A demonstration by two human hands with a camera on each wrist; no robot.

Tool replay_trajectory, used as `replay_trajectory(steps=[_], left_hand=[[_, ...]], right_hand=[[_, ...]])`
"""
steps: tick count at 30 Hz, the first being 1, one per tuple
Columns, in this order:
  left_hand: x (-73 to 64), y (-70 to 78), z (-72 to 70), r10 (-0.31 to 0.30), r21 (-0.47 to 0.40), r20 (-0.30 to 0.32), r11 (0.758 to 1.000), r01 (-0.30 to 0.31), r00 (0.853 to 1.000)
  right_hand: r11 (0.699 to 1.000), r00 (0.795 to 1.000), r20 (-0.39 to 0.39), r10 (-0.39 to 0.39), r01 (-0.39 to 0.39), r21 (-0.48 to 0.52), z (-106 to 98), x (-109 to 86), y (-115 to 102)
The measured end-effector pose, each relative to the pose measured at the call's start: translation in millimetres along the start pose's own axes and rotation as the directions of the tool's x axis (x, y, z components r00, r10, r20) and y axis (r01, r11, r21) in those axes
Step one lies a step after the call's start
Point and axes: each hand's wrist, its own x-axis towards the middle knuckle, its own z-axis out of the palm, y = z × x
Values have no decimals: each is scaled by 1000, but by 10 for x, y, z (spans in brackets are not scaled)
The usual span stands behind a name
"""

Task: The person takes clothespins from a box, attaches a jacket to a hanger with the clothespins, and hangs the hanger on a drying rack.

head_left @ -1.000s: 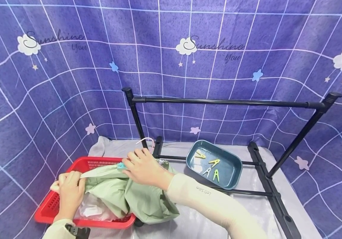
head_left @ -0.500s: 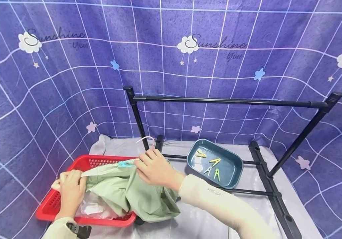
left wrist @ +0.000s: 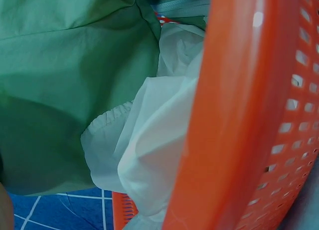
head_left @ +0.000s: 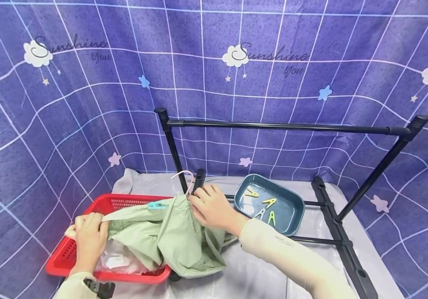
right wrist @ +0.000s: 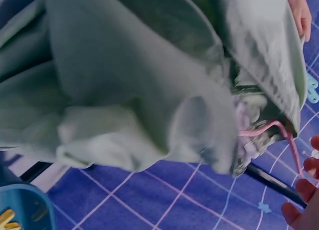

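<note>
Right hand (head_left: 214,207) had shifted away from the left hand (head_left: 88,238), along the green garment's (head_left: 169,238) edge to the pink hanger (head_left: 187,179), fingers curled on the cloth. Left hand pinched the opposite end. Garment stretched hand to hand, draped over the red basket (head_left: 68,253).

From my seat, the basket (head_left: 105,243) sits at seven o'clock on the table (head_left: 259,278), with the garment (head_left: 169,236) draped over its right end and spilling onto the table. At three o'clock of the garment lies the tray (head_left: 296,211), clothespins (head_left: 268,209) inside. The rack (head_left: 281,127) stands behind both, at twelve o'clock, before the backdrop (head_left: 87,104).
</note>
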Motion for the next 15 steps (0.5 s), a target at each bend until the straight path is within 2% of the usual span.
replay_trajectory(steps=[8,15], left_hand=[[-2,-5,1,26,-10,-22,1000,-26,999],[-6,-3,-9,19,-6,-16,1000,-19,1000]], right_hand=[[999,999,9,46,-46,-12,1,-161,81],[996,996,17,88,-88,8,-2,-280,126]])
